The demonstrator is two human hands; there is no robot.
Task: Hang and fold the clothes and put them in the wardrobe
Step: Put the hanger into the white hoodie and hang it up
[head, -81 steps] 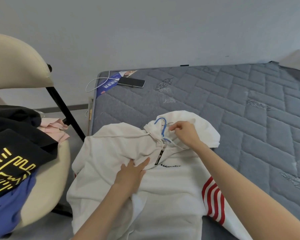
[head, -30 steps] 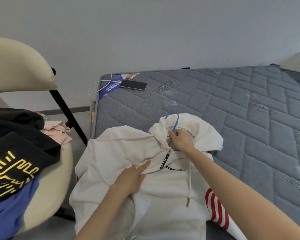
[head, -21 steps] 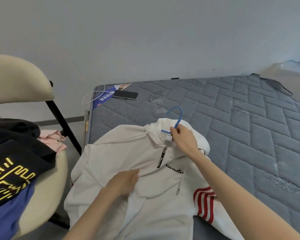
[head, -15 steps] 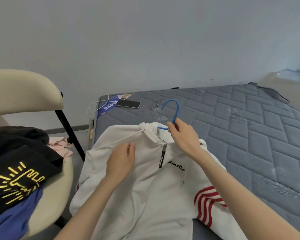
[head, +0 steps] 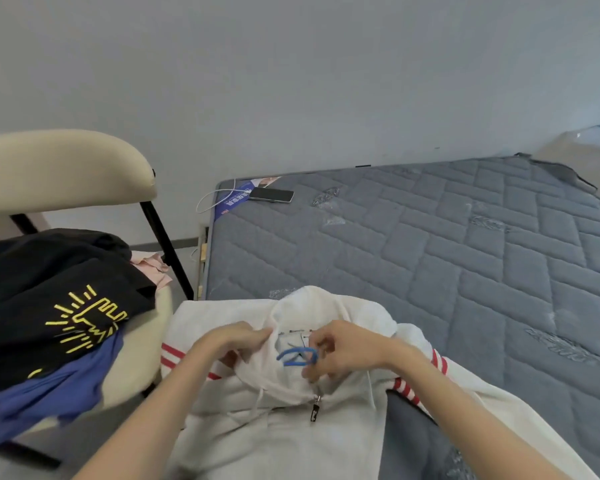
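Note:
A white hoodie with red sleeve stripes is lifted off the near corner of the grey mattress, its hood toward me. A blue hanger hook sticks out of the neck opening. My right hand grips the hook at the collar. My left hand pinches the left edge of the hood. The rest of the hanger is hidden inside the hoodie.
A cream chair at the left carries a pile of clothes: a black shirt with a yellow print, a blue garment and a pink one. A phone with a white cable lies at the mattress's far left corner.
The hoodie has come up from the mattress toward me. My left hand moved from the chest to the hood's edge. My right hand still holds the hook, now lower in view.

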